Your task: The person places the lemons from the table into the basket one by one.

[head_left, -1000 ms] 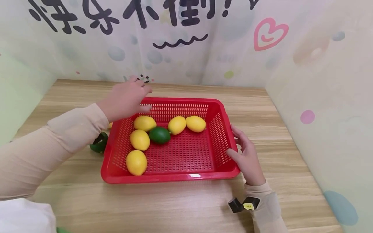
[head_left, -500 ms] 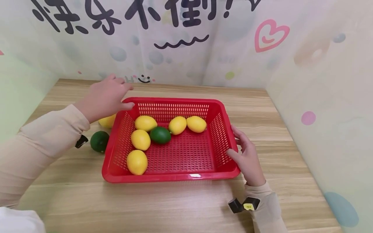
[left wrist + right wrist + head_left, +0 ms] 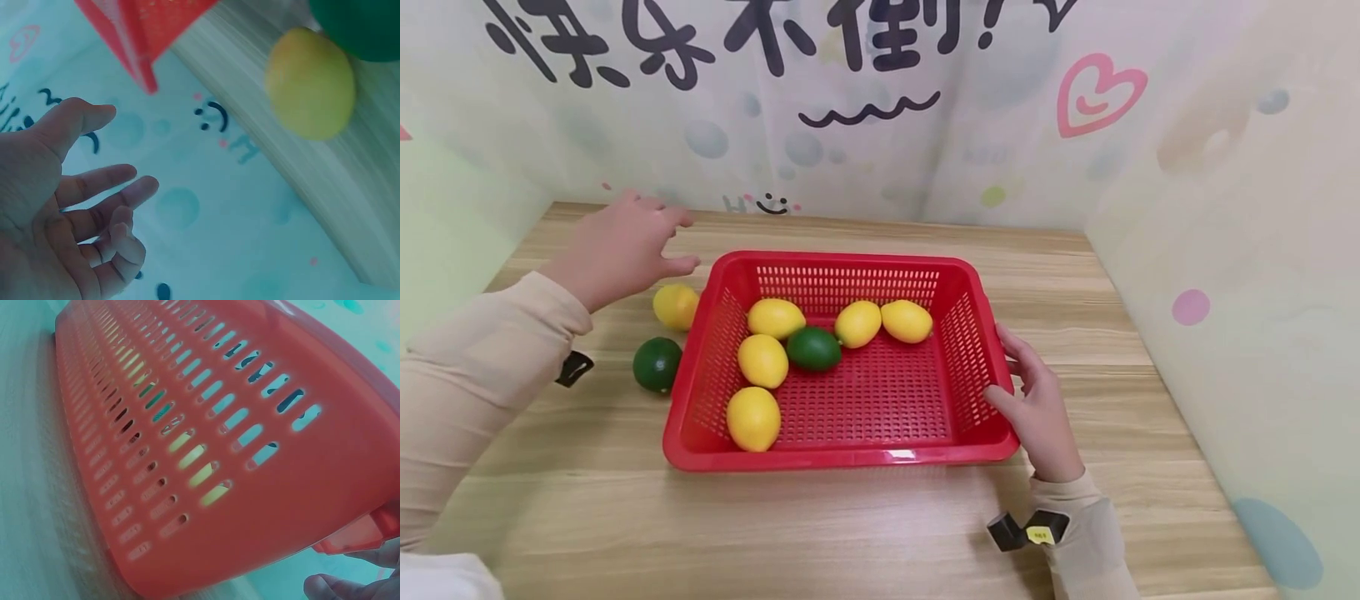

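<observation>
My left hand (image 3: 621, 254) is raised behind a loose yellow lemon (image 3: 676, 307), just left of the red plastic basket (image 3: 842, 457). In the left wrist view nothing lies in its palm, and the fingers (image 3: 97, 219) are loosely bent. On the table beside that lemon is a round dark green lime (image 3: 657, 364), close to the basket's left side. My right hand (image 3: 1036, 408) grips the basket's right rim, thumb on the inner side and fingers outside. Within the basket, several yellow lemons (image 3: 753, 419) line the left and back, around one dark green lime (image 3: 814, 348).
The wooden table (image 3: 865, 533) backs onto a printed wall sheet (image 3: 880, 158) with black lettering. A pale wall (image 3: 1262, 333) rises along the table's right side. A small black camera (image 3: 1030, 529) is strapped to the right wrist.
My left hand has moved left from over the basket's back left corner, uncovering the loose lemon and lime. The right hand and the basket stay in place.
</observation>
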Demonstrator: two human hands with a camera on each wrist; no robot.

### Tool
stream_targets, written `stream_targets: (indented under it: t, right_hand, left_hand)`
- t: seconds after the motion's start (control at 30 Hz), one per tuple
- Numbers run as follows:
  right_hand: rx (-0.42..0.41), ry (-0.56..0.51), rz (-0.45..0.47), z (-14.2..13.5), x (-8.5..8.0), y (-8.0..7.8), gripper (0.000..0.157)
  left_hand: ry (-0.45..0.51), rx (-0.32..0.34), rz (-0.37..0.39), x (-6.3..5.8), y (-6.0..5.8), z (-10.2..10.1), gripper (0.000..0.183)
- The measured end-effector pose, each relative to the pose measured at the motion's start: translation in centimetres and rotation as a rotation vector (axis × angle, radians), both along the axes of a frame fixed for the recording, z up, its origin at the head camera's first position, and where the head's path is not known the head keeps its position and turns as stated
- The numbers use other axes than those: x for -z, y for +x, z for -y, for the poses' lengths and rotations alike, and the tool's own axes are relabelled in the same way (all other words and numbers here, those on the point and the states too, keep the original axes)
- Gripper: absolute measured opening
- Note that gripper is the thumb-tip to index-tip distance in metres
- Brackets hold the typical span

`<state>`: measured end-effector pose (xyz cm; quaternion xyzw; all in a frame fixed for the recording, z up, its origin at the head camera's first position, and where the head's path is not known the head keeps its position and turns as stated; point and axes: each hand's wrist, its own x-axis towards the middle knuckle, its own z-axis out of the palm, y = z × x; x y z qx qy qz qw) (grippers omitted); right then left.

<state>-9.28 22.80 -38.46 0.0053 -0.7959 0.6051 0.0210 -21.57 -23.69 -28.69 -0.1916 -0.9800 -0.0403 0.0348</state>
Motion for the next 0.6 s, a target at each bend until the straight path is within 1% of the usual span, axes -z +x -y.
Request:
stream_targets:
  t: [0.17, 0.23, 0.37, 0.53, 0.6]
  right_hand:
    - [-0.003, -0.005, 0.004, 0.0, 0.0, 0.0, 0.078]
    - [-0.004, -0.005, 0.004, 0.0, 0.1, 0.0, 0.078]
    - [-0.003, -0.005, 0.000, 0.0, 0.1, 0.0, 0.078]
    - [-0.003, 0.000, -0.008, 0.0, 0.2, -0.1, 0.078]
    - [-0.004, 0.002, -0.010, 0.0, 0.2, -0.1, 0.078]
  left_hand:
    - [0.015, 0.005, 0.050, 1.0, -0.5, 1.8, 0.054]
    - [0.014, 0.011, 0.082, 1.4, -0.7, 2.5, 0.055]
    - [-0.002, 0.053, 0.139, 2.0, -1.2, 3.7, 0.058]
    - [-0.013, 0.092, 0.194, 3.2, -1.6, 4.3, 0.062]
    - [-0.014, 0.105, 0.203, 3.8, -1.7, 4.4, 0.065]
